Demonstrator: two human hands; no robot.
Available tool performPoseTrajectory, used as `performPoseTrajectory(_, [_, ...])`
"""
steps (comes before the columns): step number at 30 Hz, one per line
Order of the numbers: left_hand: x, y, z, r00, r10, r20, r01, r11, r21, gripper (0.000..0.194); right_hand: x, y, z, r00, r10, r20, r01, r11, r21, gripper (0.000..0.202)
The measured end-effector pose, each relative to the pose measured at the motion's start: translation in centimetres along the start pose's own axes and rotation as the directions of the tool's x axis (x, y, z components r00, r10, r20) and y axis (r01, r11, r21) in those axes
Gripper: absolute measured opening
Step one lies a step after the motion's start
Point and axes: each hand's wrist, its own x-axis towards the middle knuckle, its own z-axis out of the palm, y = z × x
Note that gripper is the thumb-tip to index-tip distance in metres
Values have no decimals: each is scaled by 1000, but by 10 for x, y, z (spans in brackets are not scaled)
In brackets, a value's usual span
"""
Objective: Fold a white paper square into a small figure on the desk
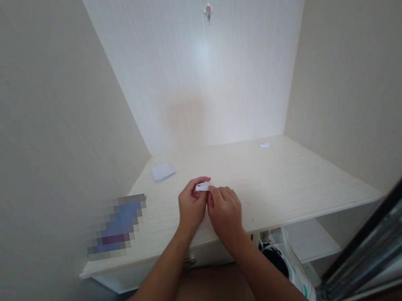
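Between my two hands, just above the pale shelf [268, 185], is a small folded piece of white paper [202, 186]. My left hand [191, 203] grips it from the left, its fingers curled behind the paper. From the right, my right hand [226, 208] pinches the paper's edge with the fingers bent; the fingertips are partly hidden. A folded sheet of white paper [162, 172] lies farther back on the left of the shelf. Near the back right sits a tiny white paper piece [265, 145].
A blurred-out bluish item [121, 225] lies at the shelf's left edge. Pale panels enclose the shelf at the back and both sides. White shoes [286, 254] stand below on the right, beside a dark metallic door frame [390, 221]. A small fixture [207, 11] sits on the back panel.
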Motion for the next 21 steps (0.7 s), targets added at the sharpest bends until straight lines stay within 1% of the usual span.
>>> performPoseTrajectory(5, [-1, 3, 3, 999, 21, -38, -18, 997, 75, 26, 3, 3, 1, 986, 167, -5, -165, 976, 141, 23])
performPoseTrajectory(7, [-2, 4, 3, 998, 44, -54, -36, 990, 133, 23, 5, 4, 1, 978, 208, 11, -207, 960, 187, 24])
performPoseTrajectory(10, [-4, 9, 0, 993, 94, -76, -74, 970, 234, 22, 8, 6, 0, 974, 222, 33, -224, 945, 237, 25])
performPoseTrajectory(14, [-6, 17, -5, 985, 149, -91, -111, 936, 335, 23, 10, 6, 1, 979, 198, 48, -203, 942, 265, 27])
performPoseTrajectory(16, [-8, 19, -5, 982, 169, -83, -127, 922, 366, 21, 10, 6, 1, 978, 204, 37, -207, 938, 278, 26])
performPoseTrajectory(21, [-9, 16, -6, 979, 200, -49, -163, 896, 412, 19, 11, 9, 1, 963, 269, 9, -257, 908, 330, 21])
